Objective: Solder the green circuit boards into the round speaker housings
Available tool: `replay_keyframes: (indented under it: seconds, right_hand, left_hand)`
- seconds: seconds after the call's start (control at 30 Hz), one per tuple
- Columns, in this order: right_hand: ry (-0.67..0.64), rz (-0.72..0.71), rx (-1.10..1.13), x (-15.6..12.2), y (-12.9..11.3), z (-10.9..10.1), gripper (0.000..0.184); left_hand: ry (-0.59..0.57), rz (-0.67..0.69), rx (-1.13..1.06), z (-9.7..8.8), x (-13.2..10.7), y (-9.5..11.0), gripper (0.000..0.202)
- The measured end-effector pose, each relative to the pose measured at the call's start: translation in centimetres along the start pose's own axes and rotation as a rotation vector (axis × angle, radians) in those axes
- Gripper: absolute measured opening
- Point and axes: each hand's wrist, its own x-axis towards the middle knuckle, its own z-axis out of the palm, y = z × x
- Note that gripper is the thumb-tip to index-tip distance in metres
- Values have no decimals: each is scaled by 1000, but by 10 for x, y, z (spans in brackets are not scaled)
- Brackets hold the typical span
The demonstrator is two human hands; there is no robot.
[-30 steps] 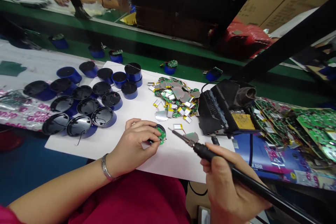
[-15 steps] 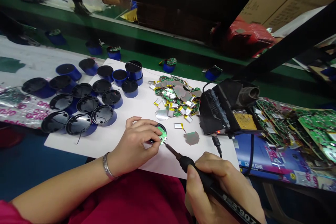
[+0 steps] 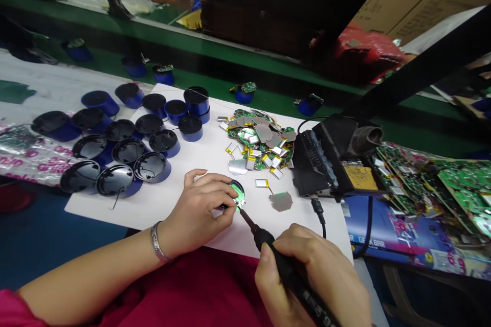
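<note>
My left hand [image 3: 197,209] is closed around a small round part topped by a green circuit board [image 3: 238,194], holding it down on the white sheet [image 3: 161,204]. In my right hand [image 3: 312,276] I grip a black soldering iron [image 3: 276,258] like a pen. Its tip touches the lower right edge of the green board. A bracelet sits on my left wrist.
Several blue and black round housings [image 3: 126,143] lie at the left. A pile of small boards and batteries [image 3: 259,140] lies ahead, a soldering station [image 3: 333,158] at the right, green board panels [image 3: 441,184] beyond. A loose battery [image 3: 262,183] lies near. Another person works across the green belt.
My right hand has brought the soldering iron left and down, from hovering right of the board to touching its edge. The left hand has stayed on the round part.
</note>
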Motion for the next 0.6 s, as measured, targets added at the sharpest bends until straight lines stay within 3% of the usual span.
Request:
replay_keyframes:
  seconds: [0.2,0.6]
  right_hand:
    - [-53,-43,-36,6,-4,-3,13]
    - [14,2,-24,0,-1,-1,12]
  left_hand:
    - [-15,-10,-2,-1,2,0,16]
    - [-23,-16,-16,-2,1,0,16]
